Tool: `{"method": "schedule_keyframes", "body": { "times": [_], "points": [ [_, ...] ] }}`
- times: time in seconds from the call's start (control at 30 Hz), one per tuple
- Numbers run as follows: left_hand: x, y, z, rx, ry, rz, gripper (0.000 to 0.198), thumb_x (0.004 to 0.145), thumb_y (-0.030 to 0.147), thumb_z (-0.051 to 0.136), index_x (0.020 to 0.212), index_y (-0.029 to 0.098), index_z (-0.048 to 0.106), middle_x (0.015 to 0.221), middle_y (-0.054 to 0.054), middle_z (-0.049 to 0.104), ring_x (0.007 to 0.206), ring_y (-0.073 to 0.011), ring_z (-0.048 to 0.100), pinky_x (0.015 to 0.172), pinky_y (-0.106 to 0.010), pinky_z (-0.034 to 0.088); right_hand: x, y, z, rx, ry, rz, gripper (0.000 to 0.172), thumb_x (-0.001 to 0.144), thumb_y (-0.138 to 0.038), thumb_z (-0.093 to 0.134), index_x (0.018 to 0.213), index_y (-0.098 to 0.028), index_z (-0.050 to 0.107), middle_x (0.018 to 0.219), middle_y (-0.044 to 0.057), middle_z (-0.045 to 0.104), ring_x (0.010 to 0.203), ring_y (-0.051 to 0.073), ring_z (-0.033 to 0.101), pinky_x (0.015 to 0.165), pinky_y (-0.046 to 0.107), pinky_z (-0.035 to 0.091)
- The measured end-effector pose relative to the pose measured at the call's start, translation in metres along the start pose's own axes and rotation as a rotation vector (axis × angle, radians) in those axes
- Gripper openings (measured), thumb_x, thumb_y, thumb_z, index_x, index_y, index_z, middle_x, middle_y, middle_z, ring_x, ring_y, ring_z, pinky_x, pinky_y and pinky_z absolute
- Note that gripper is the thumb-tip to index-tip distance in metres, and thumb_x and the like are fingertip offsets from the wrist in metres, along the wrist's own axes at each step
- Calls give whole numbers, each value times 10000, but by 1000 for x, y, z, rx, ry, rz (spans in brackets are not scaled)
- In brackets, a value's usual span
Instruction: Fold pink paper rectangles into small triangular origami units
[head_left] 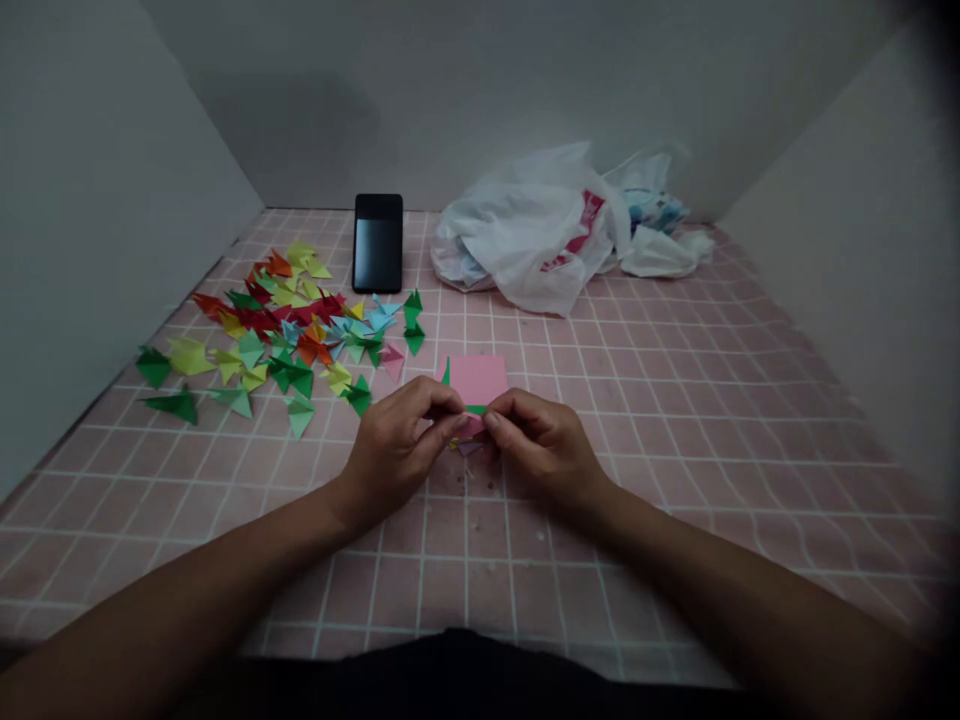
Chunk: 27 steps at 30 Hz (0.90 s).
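Between the fingertips of both hands is a small piece of folded pink paper [472,426]. My left hand [401,435] pinches its left side, thumb against forefinger. On the right side, my right hand [546,440] pinches it the same way. The fingers hide part of the paper, so its exact folded shape cannot be made out. Just beyond the fingertips lies a pink square sheet [478,378], with green paper showing along its left and near edges. Small yellow and purple paper bits show beneath the hands.
Many folded paper cranes [289,325] in several colours spread over the left of the pink checked tablecloth [697,430]. A black phone [378,245] lies behind them. A white plastic bag [532,225] and a crumpled white wrapper [658,252] sit at the back. Pale walls surround the table.
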<state>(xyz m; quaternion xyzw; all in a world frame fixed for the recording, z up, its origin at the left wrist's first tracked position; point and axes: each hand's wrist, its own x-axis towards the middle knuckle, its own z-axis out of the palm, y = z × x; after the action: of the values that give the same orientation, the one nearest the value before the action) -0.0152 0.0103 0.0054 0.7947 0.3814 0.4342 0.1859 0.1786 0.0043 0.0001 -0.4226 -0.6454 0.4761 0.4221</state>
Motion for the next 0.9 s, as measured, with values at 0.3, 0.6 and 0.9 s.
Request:
{"method": "schedule_keyframes", "body": {
  "times": [0.3, 0.6, 0.9],
  "points": [
    [1, 1, 1, -22, -22, -48, 61, 894, 130, 705, 899, 154, 650, 811, -24, 692, 722, -125, 659, 670, -225, 527, -2, 5, 1, -224, 97, -231, 176, 935, -160, 576, 771, -176, 638, 632, -24, 631, 557, 92, 571, 551, 224, 427],
    [1, 3, -1, -52, -64, -62, 70, 906, 156, 689, 871, 175, 631, 821, -33, 711, 752, -147, 682, 678, -261, 527, -3, 4, 3, -273, 130, -261, 172, 907, -151, 594, 745, -182, 642, 620, -20, 635, 536, 96, 550, 536, 239, 421],
    [3, 2, -5, -36, -125, -18, 78, 915, 135, 654, 860, 180, 621, 824, -29, 705, 766, -155, 673, 696, -273, 518, 2, -1, -5, 25, -36, -8, 185, 880, -239, 628, 729, -169, 708, 639, 4, 693, 570, 111, 608, 535, 227, 468]
  ]
}}
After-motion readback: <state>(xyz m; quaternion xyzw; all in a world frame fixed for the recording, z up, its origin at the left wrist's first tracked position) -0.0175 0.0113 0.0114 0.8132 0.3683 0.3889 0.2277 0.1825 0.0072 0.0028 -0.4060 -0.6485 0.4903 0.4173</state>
